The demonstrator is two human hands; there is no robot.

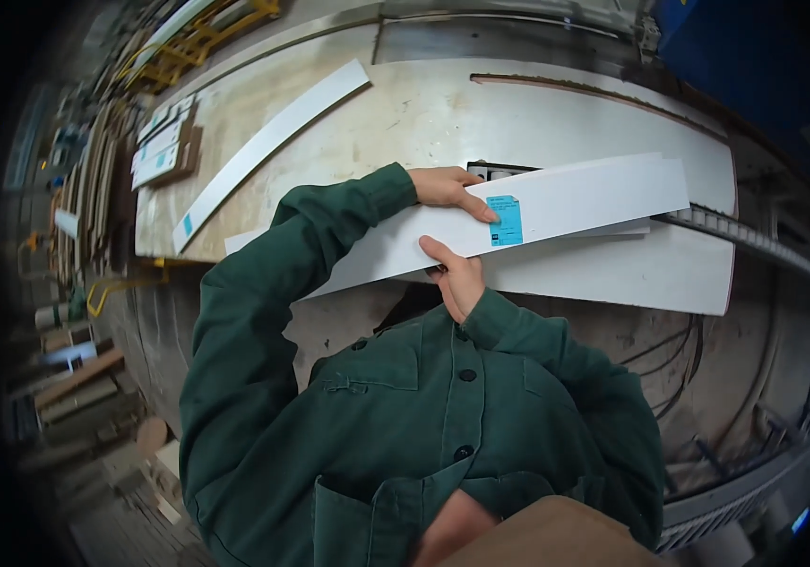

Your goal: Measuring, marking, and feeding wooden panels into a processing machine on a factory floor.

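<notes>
A long white board [594, 197] lies across both my hands above the table, slanting up toward the right. My left hand [445, 191] holds its far edge, the thumb on top reaching a blue label [507, 230] stuck to the white face. Around the near edge is closed my right hand [457, 276], its thumb on the upper face and its other fingers partly hidden underneath. Part of another white piece [627, 230] shows below the board's right half. Beyond my left hand, a dark slotted part [499, 170] is mostly covered by the board.
The worn white table [414, 113] carries a narrow white strip [273, 151] and a small stack of white pieces [161, 156] at left. Stacked boards [93, 203] stand farther left. A roller track [755, 241] extends rightward; cables [693, 354] hang below.
</notes>
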